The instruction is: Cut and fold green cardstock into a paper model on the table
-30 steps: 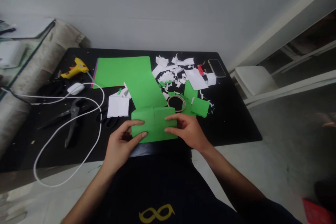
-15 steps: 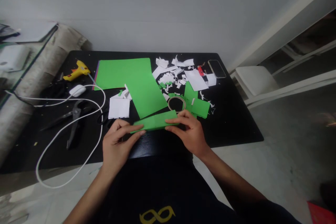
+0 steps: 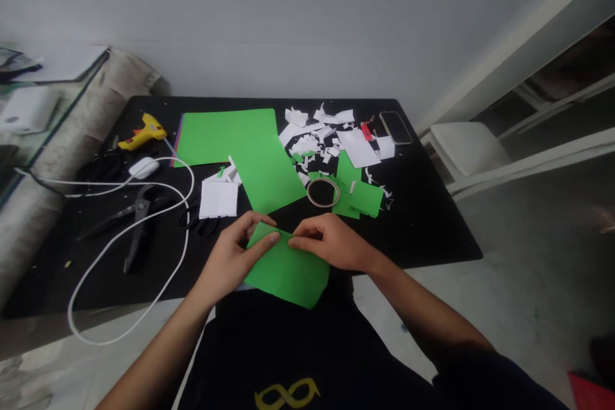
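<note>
A green sheet of paper (image 3: 288,270) hangs tilted over the table's front edge, its broad face toward me. My left hand (image 3: 240,250) pinches its upper left, the thumb on the face and the fingers behind. At the top edge, right beside it, my right hand (image 3: 331,241) grips the paper between thumb and fingers. Just beyond both hands lies a larger green sheet (image 3: 269,173), with a roll of tape (image 3: 323,193) to its right. Most of my left fingers are hidden behind the held paper.
White and green scraps (image 3: 312,141) litter the back. Cut green pieces (image 3: 365,197) and a phone (image 3: 396,127) lie to the right. On the left are a yellow glue gun (image 3: 144,131), scissors (image 3: 139,218), a looped white cable (image 3: 79,282) and a white paper square (image 3: 218,198).
The green paper, seen before as a narrow strip held at both ends, now shows its broad face and hangs lower. My right hand has slid left, close to my left thumb.
</note>
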The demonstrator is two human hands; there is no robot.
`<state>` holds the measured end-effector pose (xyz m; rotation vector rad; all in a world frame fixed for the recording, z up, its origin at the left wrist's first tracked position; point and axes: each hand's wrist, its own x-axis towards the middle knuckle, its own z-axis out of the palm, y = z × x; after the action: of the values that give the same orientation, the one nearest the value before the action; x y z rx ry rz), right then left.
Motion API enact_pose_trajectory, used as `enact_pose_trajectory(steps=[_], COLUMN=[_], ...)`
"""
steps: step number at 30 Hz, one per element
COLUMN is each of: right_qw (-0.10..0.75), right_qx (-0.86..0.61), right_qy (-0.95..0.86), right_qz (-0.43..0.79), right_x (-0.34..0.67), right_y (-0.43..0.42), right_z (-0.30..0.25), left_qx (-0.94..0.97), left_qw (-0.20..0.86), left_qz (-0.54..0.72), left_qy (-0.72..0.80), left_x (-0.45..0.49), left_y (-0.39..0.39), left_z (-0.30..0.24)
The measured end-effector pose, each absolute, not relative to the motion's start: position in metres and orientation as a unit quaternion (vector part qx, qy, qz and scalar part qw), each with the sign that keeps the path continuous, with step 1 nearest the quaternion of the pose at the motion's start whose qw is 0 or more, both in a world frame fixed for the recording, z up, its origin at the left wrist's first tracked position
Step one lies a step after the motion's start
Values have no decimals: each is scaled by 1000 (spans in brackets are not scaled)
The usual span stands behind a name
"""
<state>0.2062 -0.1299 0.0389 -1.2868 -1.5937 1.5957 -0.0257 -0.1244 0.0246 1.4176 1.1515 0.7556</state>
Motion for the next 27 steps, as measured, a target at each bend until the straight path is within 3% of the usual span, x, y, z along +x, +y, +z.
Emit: enact_pose_trajectory(steps=[6,11,19,27], right_qw=[326,369,368,374], right_qx=[-539,-554,-508,-501], right_qy=[-523,-465,-390,-371], right_qz=[575,584,675,687], right_x=[208,203,197,194], right_y=[-130,-133,-142,-144], right_z=[15,-3,-10,-11], left_qx=[542,541,474,505], left_qw=[552,566,628,591], left_qz=[400,395,414,432], left_qy=[492,480,458,458], left_x=[-38,-43,-31,-33], left_y=[-127,-138,-145,-144], left_z=[-3,-13,-23,-22])
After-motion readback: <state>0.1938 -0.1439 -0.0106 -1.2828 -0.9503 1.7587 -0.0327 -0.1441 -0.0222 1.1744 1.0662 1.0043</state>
